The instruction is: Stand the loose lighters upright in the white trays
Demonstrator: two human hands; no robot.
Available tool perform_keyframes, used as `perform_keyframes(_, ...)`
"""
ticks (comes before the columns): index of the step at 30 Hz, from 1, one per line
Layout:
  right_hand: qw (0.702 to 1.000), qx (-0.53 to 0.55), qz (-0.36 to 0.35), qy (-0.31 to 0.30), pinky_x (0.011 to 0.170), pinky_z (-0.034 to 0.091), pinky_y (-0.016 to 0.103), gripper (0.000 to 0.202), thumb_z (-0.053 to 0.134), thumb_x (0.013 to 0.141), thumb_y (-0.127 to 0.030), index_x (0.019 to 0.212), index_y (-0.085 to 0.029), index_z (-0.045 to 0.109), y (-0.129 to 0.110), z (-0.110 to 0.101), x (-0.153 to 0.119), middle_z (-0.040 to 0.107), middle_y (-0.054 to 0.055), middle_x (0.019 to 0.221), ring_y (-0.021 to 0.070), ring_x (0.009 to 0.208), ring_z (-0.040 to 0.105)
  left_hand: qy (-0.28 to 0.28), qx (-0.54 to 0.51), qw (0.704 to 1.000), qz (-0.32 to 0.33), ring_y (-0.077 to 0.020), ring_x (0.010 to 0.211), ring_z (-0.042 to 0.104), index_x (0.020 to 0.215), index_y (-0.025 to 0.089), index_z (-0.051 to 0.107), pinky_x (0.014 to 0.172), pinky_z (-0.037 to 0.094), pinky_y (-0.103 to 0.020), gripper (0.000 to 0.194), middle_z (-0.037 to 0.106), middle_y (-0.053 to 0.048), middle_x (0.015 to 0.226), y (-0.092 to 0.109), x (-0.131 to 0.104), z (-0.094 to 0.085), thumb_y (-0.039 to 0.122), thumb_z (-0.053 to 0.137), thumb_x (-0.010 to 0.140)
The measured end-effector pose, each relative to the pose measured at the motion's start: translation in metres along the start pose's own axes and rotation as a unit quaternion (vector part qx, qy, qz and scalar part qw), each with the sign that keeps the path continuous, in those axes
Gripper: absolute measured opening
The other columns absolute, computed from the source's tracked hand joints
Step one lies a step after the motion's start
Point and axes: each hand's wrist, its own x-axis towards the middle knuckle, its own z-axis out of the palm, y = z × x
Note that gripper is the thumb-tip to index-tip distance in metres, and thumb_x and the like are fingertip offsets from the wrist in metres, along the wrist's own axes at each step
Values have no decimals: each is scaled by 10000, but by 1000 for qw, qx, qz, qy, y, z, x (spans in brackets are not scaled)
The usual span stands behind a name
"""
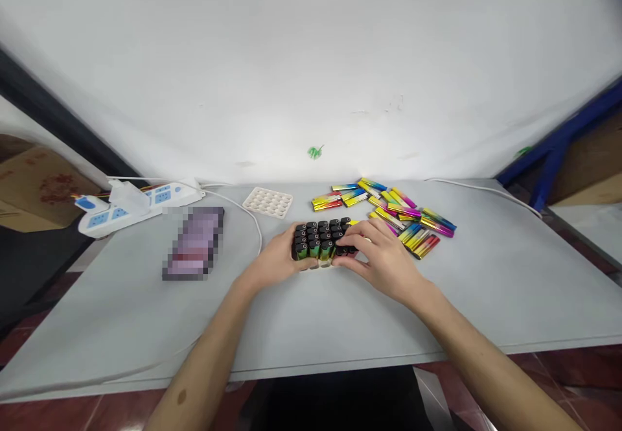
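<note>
Several black-topped lighters [324, 238] stand upright in rows in a pale tray [324, 265] near the middle of the table. Green and yellow bodies show below the tops of the front row. My left hand [280, 256] is wrapped round the left end of this block, its thumb along the front edge. At the right end, my right hand [378, 249] has its fingers closed on the block, the fingertips over the black tops and the thumb low at the front. Behind my right hand lie loose metallic rainbow-coloured sleeves [389, 207] in a scattered pile.
A white tray with round pockets [268, 202] lies at the back. On the left are a pixelated phone-like object [195, 243] and a white power strip [143, 209]. A white cable [253, 218] curves left of my left hand. The white wall [311, 81] borders the table [340, 327].
</note>
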Motion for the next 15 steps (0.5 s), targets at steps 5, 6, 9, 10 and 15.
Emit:
perform_keyframes(5, 997, 6, 48, 61, 866, 497, 423, 180, 617, 945, -351, 1050, -210, 657, 16, -3, -21, 682, 95, 1000, 248, 954, 599, -5, 10, 1000, 0, -277, 1189, 627, 1326, 262, 496, 991, 515, -404, 668, 656, -35, 1300, 2, 0, -1, 397, 770, 732)
perform_keyframes(6, 995, -4, 62, 75, 862, 498, 420, 169, 600, 954, -335, 1056, -212, 653, 23, -4, -28, 684, 95, 1004, 249, 962, 600, -7, 13, 1000, 0, -278, 1192, 627, 1331, 267, 492, 995, 514, -405, 671, 654, -34, 1306, 2, 0, -1, 401, 768, 734)
perform_keyframes(9, 984, -53, 151, 81, 870, 493, 433, 192, 552, 972, -347, 1073, -223, 657, 51, -7, -54, 689, 94, 1016, 264, 970, 610, -8, 21, 1000, -9, -285, 1186, 634, 1339, 271, 486, 984, 524, -413, 684, 657, -38, 1306, 2, 0, -2, 415, 765, 731)
perform_keyframes(10, 976, -84, 186, 76, 910, 480, 462, 234, 541, 970, -382, 1094, -221, 658, 61, -8, -65, 687, 101, 1020, 284, 997, 608, -9, 23, 1000, -12, -286, 1185, 635, 1339, 269, 486, 983, 526, -415, 685, 657, -41, 1306, 2, 0, -2, 418, 763, 731)
perform_keyframes(15, 915, -203, 348, 34, 939, 463, 535, 611, 543, 890, -609, 1273, -138, 612, 102, -14, -112, 604, 200, 1150, 368, 1072, 574, -1, 34, 999, -17, -294, 1183, 632, 1328, 264, 492, 993, 522, -429, 690, 668, -48, 1284, 1, 1, -1, 436, 764, 718)
